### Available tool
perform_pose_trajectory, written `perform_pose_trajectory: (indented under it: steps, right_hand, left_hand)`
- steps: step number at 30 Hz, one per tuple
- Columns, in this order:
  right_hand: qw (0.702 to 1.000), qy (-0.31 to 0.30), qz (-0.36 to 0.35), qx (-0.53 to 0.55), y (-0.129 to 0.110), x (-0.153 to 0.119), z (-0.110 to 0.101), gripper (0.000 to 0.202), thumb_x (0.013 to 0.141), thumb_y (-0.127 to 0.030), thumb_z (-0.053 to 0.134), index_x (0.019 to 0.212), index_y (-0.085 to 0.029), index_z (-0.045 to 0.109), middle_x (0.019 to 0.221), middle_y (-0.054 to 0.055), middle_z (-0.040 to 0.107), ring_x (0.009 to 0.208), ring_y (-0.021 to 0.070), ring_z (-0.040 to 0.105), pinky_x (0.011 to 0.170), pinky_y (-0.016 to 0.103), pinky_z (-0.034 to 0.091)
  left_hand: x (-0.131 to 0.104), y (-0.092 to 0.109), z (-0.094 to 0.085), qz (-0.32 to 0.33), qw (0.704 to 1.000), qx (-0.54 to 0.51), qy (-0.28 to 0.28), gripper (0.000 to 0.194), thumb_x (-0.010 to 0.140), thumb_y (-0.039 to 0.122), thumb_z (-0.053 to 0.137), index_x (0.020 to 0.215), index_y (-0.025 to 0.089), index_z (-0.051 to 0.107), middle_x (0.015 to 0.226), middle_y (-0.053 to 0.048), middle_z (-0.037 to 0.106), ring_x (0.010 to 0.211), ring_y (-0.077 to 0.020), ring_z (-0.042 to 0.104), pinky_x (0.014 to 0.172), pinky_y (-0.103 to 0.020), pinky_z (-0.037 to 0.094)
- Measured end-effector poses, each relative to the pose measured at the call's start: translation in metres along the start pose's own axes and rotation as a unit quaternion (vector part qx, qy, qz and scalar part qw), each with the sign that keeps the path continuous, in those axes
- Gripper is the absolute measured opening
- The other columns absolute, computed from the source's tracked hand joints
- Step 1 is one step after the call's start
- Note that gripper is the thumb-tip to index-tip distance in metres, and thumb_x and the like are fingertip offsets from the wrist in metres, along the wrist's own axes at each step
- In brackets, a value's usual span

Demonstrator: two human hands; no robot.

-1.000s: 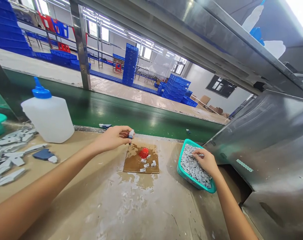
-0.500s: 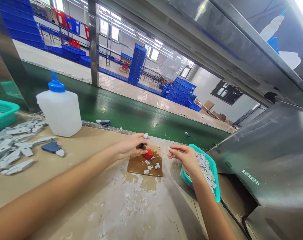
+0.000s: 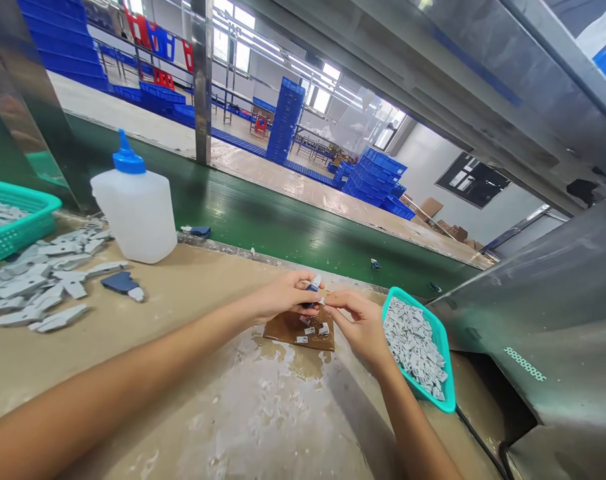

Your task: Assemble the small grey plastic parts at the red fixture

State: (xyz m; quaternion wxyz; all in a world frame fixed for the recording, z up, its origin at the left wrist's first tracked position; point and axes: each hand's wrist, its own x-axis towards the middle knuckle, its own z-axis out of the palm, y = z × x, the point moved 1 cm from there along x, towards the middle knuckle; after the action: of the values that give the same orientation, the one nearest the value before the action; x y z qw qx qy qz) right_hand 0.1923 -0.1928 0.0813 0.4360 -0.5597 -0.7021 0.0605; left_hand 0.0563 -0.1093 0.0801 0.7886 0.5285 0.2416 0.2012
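Observation:
My left hand [image 3: 285, 295] is closed around a dark blue and white plastic part [image 3: 313, 287], held above a wet brown board [image 3: 281, 330]. Meeting it from the right, my right hand [image 3: 359, 321] pinches a small white piece [image 3: 322, 301] against or very near that part; the exact contact is hard to make out. Several small white pieces [image 3: 324, 329] lie on the board beneath the hands. Just right of my right hand stands a teal basket [image 3: 447, 360] filled with small light-grey pieces [image 3: 413, 340].
A white bottle with a blue nozzle [image 3: 145, 217] stands at the left. Beside it lie a heap of grey parts [image 3: 47, 283], a dark blue part [image 3: 117, 283] and another teal basket [image 3: 43, 203]. Behind runs a green belt [image 3: 283, 237]; a metal panel [image 3: 533, 307] rises on the right.
My hands have come together over the board, bringing the small white piece to the blue and white part. The red object on the board is now hidden. The view has shifted slightly.

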Motion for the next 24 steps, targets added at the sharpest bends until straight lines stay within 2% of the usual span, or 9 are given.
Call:
perform_pose_trajectory:
  steps: [2,7,11,14,18,24]
  right_hand:
    - [1.000,0.010,0.006,-0.026,0.004,-0.001,0.000,0.007,0.073,-0.017,0.057,0.072,-0.019,0.064,0.072,0.002,0.065,0.069,0.0134,0.059,0.064,0.026,0.047]
    - [0.997,0.003,0.050,-0.058,0.023,-0.005,0.011,0.008,0.072,-0.016,0.057,0.069,-0.017,0.065,0.067,0.003,0.065,0.061,0.0132,0.058,0.055,0.023,0.045]
    - [0.995,0.004,0.038,-0.092,0.032,-0.005,0.022,0.011,0.074,-0.016,0.055,0.070,-0.017,0.065,0.066,0.003,0.064,0.060,0.0132,0.057,0.056,0.023,0.044]
    - [0.994,-0.001,0.024,-0.108,0.034,-0.004,0.026,0.012,0.074,-0.016,0.054,0.069,-0.016,0.065,0.065,0.004,0.064,0.059,0.0134,0.056,0.056,0.023,0.044]
    - [0.994,-0.009,0.024,-0.108,0.035,-0.005,0.027,0.013,0.074,-0.015,0.053,0.069,-0.015,0.065,0.064,0.004,0.064,0.059,0.0133,0.056,0.055,0.023,0.044]
    - [0.994,-0.006,0.023,-0.106,0.036,-0.006,0.030,0.015,0.074,-0.016,0.052,0.068,-0.016,0.065,0.062,0.003,0.063,0.057,0.0133,0.056,0.053,0.023,0.043]
  left_hand:
    - [0.001,0.001,-0.004,0.008,1.000,0.003,0.009,0.029,0.058,0.026,0.069,0.080,0.016,0.053,0.075,-0.001,0.059,0.064,-0.0090,0.057,0.069,-0.026,0.046]
    - [0.004,0.005,-0.021,0.022,0.996,-0.004,0.089,0.032,0.054,0.031,0.071,0.075,0.016,0.051,0.087,-0.003,0.060,0.070,-0.0099,0.054,0.068,-0.026,0.042]
    - [0.009,0.005,-0.028,0.058,0.989,-0.044,0.126,0.027,0.055,0.024,0.070,0.072,0.015,0.052,0.078,-0.001,0.059,0.067,-0.0085,0.050,0.059,-0.022,0.035]
    - [0.011,0.003,-0.028,0.064,0.989,-0.054,0.119,0.021,0.056,0.018,0.068,0.073,0.013,0.057,0.068,0.002,0.055,0.062,-0.0068,0.047,0.058,-0.022,0.033]
    - [0.012,0.000,-0.028,0.056,0.988,-0.093,0.111,0.016,0.059,0.013,0.066,0.074,0.012,0.061,0.064,0.002,0.055,0.059,-0.0057,0.048,0.062,-0.022,0.036]
    - [0.013,-0.003,-0.031,0.014,0.986,-0.123,0.115,0.010,0.073,0.016,0.055,0.080,0.011,0.060,0.064,-0.002,0.059,0.063,-0.0091,0.056,0.068,-0.023,0.042]
